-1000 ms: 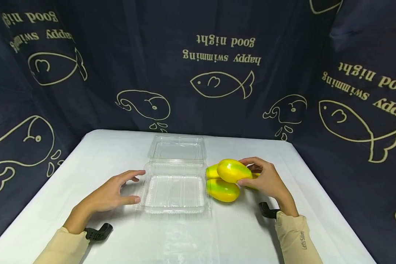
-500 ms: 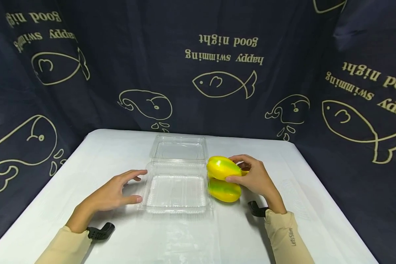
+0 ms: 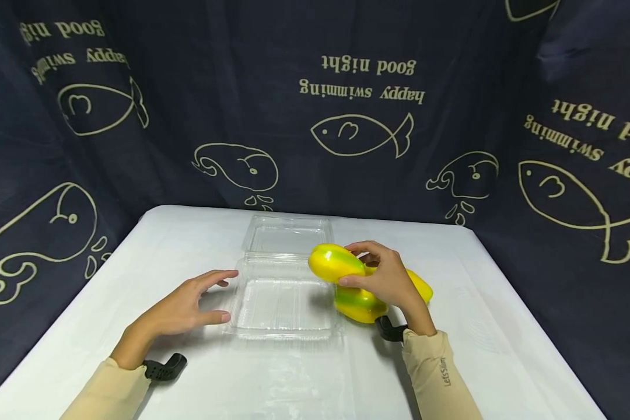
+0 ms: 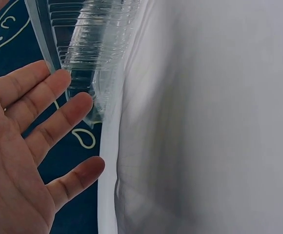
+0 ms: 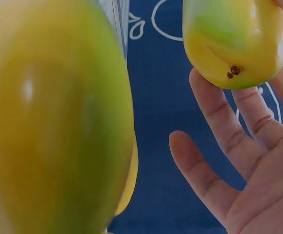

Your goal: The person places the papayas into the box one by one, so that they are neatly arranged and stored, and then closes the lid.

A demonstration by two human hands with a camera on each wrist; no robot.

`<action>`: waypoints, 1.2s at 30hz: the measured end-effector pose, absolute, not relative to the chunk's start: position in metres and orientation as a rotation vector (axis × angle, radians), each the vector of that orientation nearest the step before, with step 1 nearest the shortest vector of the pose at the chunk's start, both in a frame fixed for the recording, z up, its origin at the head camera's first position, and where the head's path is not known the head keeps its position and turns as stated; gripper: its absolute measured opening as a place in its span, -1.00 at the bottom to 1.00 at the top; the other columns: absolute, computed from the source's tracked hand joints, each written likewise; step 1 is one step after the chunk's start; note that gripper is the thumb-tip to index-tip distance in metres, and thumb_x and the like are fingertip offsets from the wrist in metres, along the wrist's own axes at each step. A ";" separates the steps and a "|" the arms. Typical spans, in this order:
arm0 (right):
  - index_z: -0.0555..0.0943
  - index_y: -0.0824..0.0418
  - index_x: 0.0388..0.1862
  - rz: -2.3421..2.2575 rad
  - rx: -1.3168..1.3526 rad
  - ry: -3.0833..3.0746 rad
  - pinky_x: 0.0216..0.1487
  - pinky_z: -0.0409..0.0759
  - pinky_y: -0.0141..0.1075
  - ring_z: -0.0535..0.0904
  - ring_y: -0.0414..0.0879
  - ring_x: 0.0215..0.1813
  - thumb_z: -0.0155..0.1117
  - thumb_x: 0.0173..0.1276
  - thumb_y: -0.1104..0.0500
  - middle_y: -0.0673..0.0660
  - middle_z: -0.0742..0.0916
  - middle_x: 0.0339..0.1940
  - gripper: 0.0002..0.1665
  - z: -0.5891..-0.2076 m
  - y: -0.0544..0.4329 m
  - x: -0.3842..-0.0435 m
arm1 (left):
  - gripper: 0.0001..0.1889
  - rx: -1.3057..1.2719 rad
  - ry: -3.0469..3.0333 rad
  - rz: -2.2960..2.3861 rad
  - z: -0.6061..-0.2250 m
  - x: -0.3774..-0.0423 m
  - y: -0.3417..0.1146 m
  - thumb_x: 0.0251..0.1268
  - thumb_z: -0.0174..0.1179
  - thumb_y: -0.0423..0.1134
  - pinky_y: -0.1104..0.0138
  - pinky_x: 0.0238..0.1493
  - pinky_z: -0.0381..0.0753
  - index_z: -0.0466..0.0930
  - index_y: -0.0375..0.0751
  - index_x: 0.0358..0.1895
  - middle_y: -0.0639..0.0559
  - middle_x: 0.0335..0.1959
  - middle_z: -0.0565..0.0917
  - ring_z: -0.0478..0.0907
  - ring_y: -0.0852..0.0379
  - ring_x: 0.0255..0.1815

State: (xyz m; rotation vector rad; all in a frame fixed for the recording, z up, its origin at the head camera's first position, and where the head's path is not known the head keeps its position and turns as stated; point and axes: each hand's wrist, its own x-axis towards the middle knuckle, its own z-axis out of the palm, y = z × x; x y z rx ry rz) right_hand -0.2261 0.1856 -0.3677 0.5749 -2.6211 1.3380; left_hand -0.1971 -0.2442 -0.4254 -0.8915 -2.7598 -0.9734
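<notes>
While my loose left hand (image 3: 181,306) is flanking the box (image 3: 286,306), my right hand (image 3: 385,279) is grasping a fruit (image 3: 333,262) near the box's right edge.

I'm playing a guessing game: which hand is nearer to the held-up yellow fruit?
Right. The right hand grips the yellow fruit; the left hand is farther off, beside the left edge of the clear box.
</notes>
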 end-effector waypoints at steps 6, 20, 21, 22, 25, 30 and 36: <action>0.65 -0.23 0.08 1.356 0.605 -2.596 0.06 0.63 -0.10 0.65 -0.10 -0.05 0.70 -0.11 -0.17 -0.17 0.72 0.02 -0.30 -0.365 0.176 -0.225 | -0.15 -0.888 -2.757 -0.946 -0.424 -0.198 -0.243 0.09 0.48 0.10 -0.01 0.21 0.54 0.35 0.00 0.47 0.08 0.37 0.52 0.55 0.10 0.26; 0.65 -0.23 0.07 1.308 0.638 -2.619 -0.04 0.65 -0.15 0.67 -0.11 -0.11 0.68 -0.15 -0.27 -0.19 0.72 -0.01 -0.27 -0.359 0.153 -0.217 | -0.14 -0.871 -2.769 -0.957 -0.424 -0.197 -0.244 0.10 0.46 0.13 -0.05 0.22 0.53 0.34 0.01 0.48 0.08 0.38 0.51 0.55 0.09 0.27; 0.66 -0.22 0.07 1.297 0.640 -2.623 -0.04 0.65 -0.15 0.67 -0.11 -0.12 0.68 -0.15 -0.28 -0.19 0.72 -0.02 -0.27 -0.359 0.151 -0.217 | -0.14 -0.871 -2.769 -0.964 -0.424 -0.197 -0.244 0.10 0.47 0.11 -0.06 0.22 0.53 0.33 0.01 0.48 0.08 0.38 0.51 0.55 0.09 0.27; 0.66 -0.22 0.07 1.284 0.641 -2.626 -0.04 0.65 -0.16 0.67 -0.12 -0.12 0.67 -0.15 -0.29 -0.19 0.72 -0.02 -0.26 -0.358 0.150 -0.216 | -0.15 -0.872 -2.769 -0.970 -0.424 -0.197 -0.244 0.10 0.47 0.10 -0.07 0.22 0.53 0.33 0.01 0.48 0.08 0.39 0.51 0.54 0.08 0.28; 0.66 -0.22 0.06 1.250 0.648 -2.631 -0.04 0.65 -0.18 0.67 -0.14 -0.12 0.66 -0.17 -0.33 -0.19 0.72 -0.03 -0.26 -0.357 0.145 -0.213 | -0.15 -0.872 -2.768 -0.986 -0.423 -0.197 -0.244 0.10 0.47 0.10 -0.09 0.22 0.53 0.33 0.03 0.49 0.08 0.39 0.50 0.54 0.07 0.28; 0.66 -0.22 0.07 1.229 0.646 -2.654 -0.05 0.65 -0.20 0.66 -0.15 -0.13 0.66 -0.19 -0.34 -0.19 0.71 -0.04 -0.24 -0.356 0.134 -0.210 | -0.14 -0.866 -2.774 -0.982 -0.422 -0.197 -0.245 0.11 0.45 0.14 -0.09 0.22 0.53 0.33 0.02 0.48 0.10 0.40 0.50 0.54 0.07 0.28; 0.66 -0.22 0.05 1.273 0.618 -2.714 -0.07 0.65 -0.22 0.66 -0.14 -0.13 0.70 -0.21 -0.29 -0.17 0.70 -0.04 -0.24 -0.364 0.123 -0.210 | -0.15 -0.853 -2.790 -0.996 -0.425 -0.195 -0.244 0.10 0.46 0.11 -0.09 0.23 0.53 0.33 0.04 0.49 0.12 0.40 0.49 0.54 0.08 0.27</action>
